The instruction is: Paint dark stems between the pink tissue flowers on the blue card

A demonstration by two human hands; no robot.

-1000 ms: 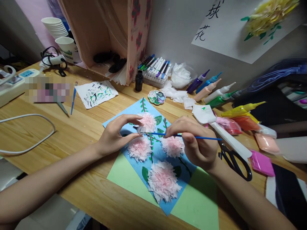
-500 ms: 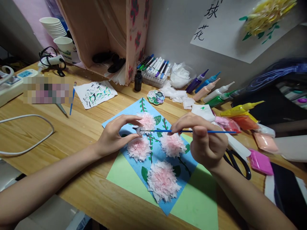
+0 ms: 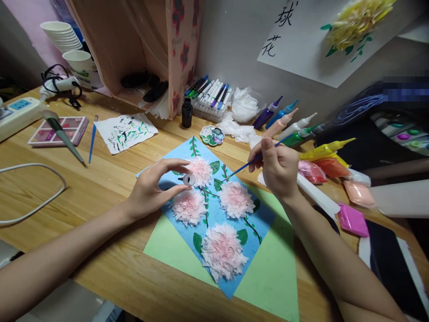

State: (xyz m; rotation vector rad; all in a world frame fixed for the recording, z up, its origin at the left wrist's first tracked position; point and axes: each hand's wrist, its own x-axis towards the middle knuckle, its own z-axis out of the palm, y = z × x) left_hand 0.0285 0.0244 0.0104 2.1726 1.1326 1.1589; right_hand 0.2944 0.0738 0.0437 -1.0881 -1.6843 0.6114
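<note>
Paintbrush [image 3: 241, 168], now clear of the cap [image 3: 189, 180]; slim, blue, slanted.

Craft desk, probably in a home. Art supplies, namely marker pens [image 3: 214, 91], a flower-shaped paint palette [image 3: 212, 135] and nozzle-tipped squeeze bottles [image 3: 296, 137], surround a blue flower collage [image 3: 213, 210] on a wooden desk [image 3: 127, 264]. Domestic clutter: stacked paper cups [image 3: 62, 38], power strip [image 3: 25, 111]. A mounted yellow flower [image 3: 357, 24] decorates the wall [image 3: 231, 49].
</note>
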